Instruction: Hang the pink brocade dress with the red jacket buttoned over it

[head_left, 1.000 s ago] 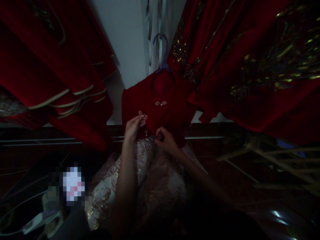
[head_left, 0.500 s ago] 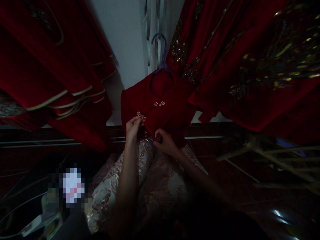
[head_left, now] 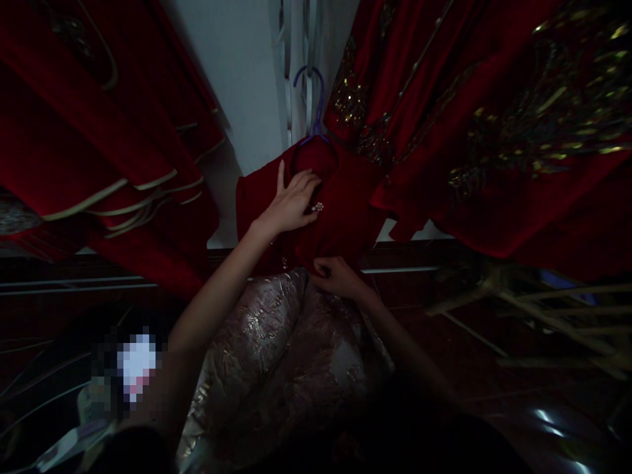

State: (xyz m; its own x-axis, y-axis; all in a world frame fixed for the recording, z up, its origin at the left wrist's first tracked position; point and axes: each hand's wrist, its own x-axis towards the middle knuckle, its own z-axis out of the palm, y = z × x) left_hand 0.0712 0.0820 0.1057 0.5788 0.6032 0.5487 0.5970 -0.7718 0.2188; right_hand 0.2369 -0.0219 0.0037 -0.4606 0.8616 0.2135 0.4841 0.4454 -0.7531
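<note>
A red top (head_left: 353,217) with a round neckline hangs from a purple hanger (head_left: 318,105). My left hand (head_left: 295,203) lies open on its chest just below the neckline, fingers spread, with a flower-shaped beaded clasp (head_left: 320,207) beside its thumb. At the top's lower front edge, my right hand (head_left: 340,276) is closed, its fingertips pinching the red cloth. A smaller beaded ornament (head_left: 284,263) shows near the hem on the left. Below hangs a shiny pale brocade skirt (head_left: 247,355), partly in shadow.
Red garments with pale piping (head_left: 113,197) hang at the left. To the right are red garments with gold sequins (head_left: 548,118). A metal chain (head_left: 309,99) bears the hanger before a white wall (head_left: 241,72). A wooden frame (head_left: 518,303) stands low at right.
My left hand has let go of the beaded ornament on the left front, moved up and right, and spread flat below the neckline. My right hand has shifted slightly right at the hem.
</note>
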